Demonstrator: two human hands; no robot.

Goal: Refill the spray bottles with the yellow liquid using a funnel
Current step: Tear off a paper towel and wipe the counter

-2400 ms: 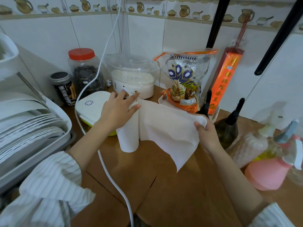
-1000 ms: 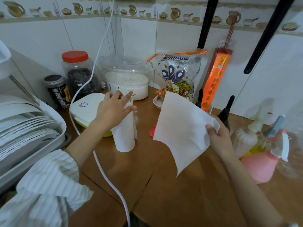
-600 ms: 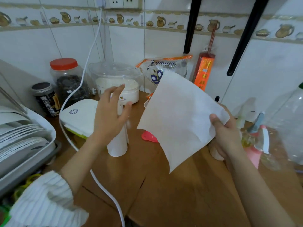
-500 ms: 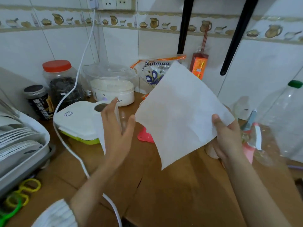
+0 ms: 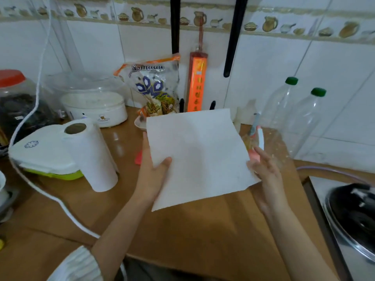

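Both my hands hold one white paper towel sheet (image 5: 198, 157) flat above the wooden counter (image 5: 182, 230). My left hand (image 5: 153, 173) grips its left edge, thumb on top. My right hand (image 5: 263, 169) pinches its right edge. The sheet hides most of the spray bottles; only a pink and white trigger head (image 5: 256, 136) with some yellow liquid shows past its right edge. A red funnel's rim (image 5: 139, 158) peeks out left of my left hand. The paper towel roll (image 5: 91, 155) stands upright to the left.
Two clear plastic bottles with green caps (image 5: 292, 114) stand at the right by the wall. A white and green box (image 5: 42, 157), a white cord (image 5: 50, 197), jars, a food bag (image 5: 154, 88) and a red packet line the back. A sink with a dark pan (image 5: 353, 216) lies at the right.
The sheet was torn off the roll by my right hand. My left hand let go of the roll and took the sheet's left edge. The view swung right.
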